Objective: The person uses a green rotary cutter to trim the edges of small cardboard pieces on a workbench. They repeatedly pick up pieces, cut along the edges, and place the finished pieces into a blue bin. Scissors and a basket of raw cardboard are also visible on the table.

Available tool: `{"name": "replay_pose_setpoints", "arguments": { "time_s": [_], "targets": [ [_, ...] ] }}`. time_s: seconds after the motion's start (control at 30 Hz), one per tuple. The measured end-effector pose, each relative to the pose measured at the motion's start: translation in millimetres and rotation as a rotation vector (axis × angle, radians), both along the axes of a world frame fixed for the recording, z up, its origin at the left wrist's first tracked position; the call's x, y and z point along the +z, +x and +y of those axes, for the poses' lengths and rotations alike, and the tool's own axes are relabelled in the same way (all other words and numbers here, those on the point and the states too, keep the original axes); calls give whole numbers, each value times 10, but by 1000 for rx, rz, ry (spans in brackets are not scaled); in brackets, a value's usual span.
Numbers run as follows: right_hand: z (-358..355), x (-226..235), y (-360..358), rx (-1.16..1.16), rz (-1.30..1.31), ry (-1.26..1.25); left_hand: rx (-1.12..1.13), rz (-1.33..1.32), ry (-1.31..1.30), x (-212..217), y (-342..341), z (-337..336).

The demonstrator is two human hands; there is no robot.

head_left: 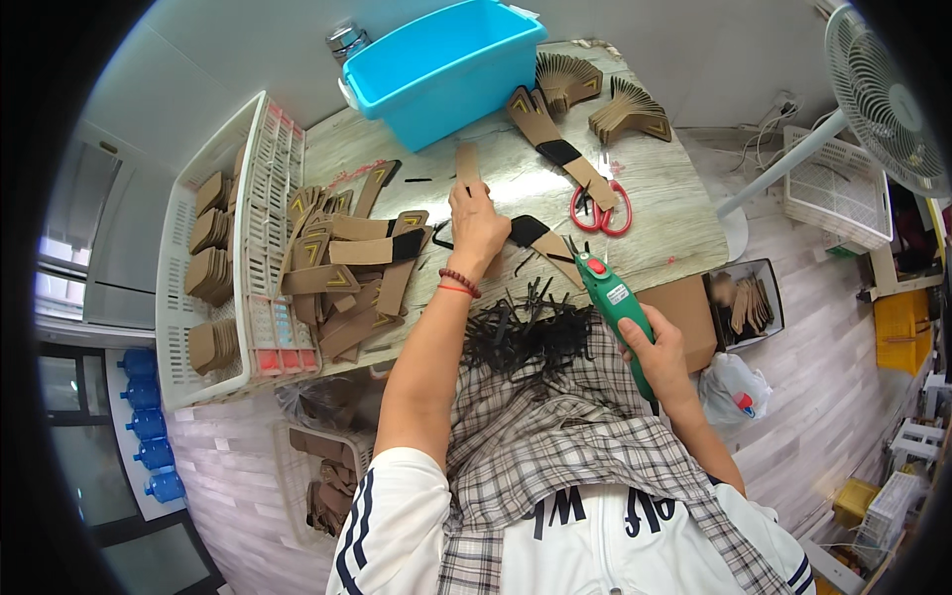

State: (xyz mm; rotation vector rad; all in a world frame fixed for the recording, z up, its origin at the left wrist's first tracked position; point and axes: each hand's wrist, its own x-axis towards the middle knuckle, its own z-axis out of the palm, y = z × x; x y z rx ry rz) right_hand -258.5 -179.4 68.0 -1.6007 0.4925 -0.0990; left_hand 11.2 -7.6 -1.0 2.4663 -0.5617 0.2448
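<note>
Left hand: your left hand (pixel 476 226) reaches out over the table (pixel 664 188), fingers curled and pinching a brown cardboard piece (pixel 467 163) that stands up from your fingertips toward the blue tub.
Right hand: your right hand (pixel 654 352) is clenched round the handle of a green electric cutter (pixel 613 302), its red button up and its tip pointing toward the middle of the table.
Piece under the hand: a brown strip with a black end (pixel 535 238) lies just beside your left hand, between it and the cutter's tip.
Black offcuts: a heap of thin black trimmings (pixel 521 327) sits on your checked lap cloth (pixel 555 416), between your two forearms.
Left pile: a loose stack of brown pieces with yellow chevrons (pixel 337 273) lies left of your left hand, against the white basket (pixel 213 258), which holds folded brown stacks.
Far side: the blue plastic tub (pixel 441 64) stands at the far edge; two fanned bundles of brown pieces (pixel 600 94) lie to its right.
Scissors: red-handled scissors (pixel 600 208) lie on the table right of your left hand, near a long brown and black strip (pixel 560 149).
Right of you: a cardboard box (pixel 684 307) sits just beyond your right hand; a white fan (pixel 883 94) stands well apart.
</note>
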Motion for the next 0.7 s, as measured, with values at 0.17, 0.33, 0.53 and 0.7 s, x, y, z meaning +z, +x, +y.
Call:
{"name": "replay_pose_setpoints", "arguments": {
  "time_s": [0.17, 0.33, 0.53, 0.7],
  "targets": [
    [36, 38, -31, 31, 7, -12, -64, 3, -99, 50, -202, 279],
    [57, 17, -72, 18, -3, 17, 98, -46, -231, 225, -356, 494],
    [148, 148, -68, 53, 1, -5, 204, -45, -295, 95, -558, 761],
    [196, 142, -36, 75, -32, -11, 245, 61, -609, 344, -757, 778]
  ]
}}
